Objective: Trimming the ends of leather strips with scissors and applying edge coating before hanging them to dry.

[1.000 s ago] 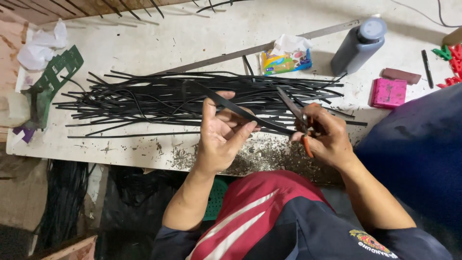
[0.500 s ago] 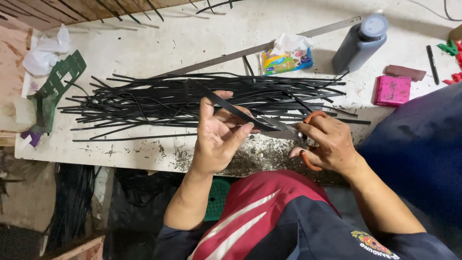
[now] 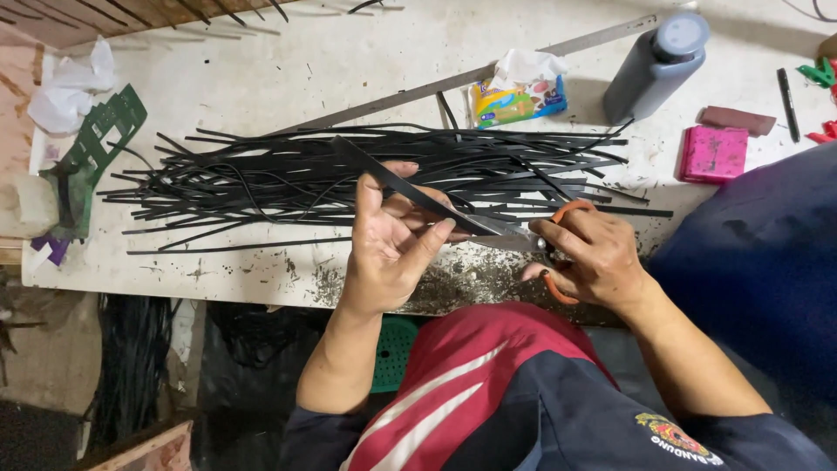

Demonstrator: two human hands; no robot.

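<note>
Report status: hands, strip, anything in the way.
Left hand holds black strip. Right hand grips scissors, blades at the strip. Strip pile lies just behind; nothing blocks the cut.

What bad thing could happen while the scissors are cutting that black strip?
The left hand pinches the black strip right where the blades of the scissors in the right hand meet it, so a fingertip might get nicked. The strip is thin and bendy, so the cut may wander. Cut bits could also get lost in the pile of black strips behind it.
</note>
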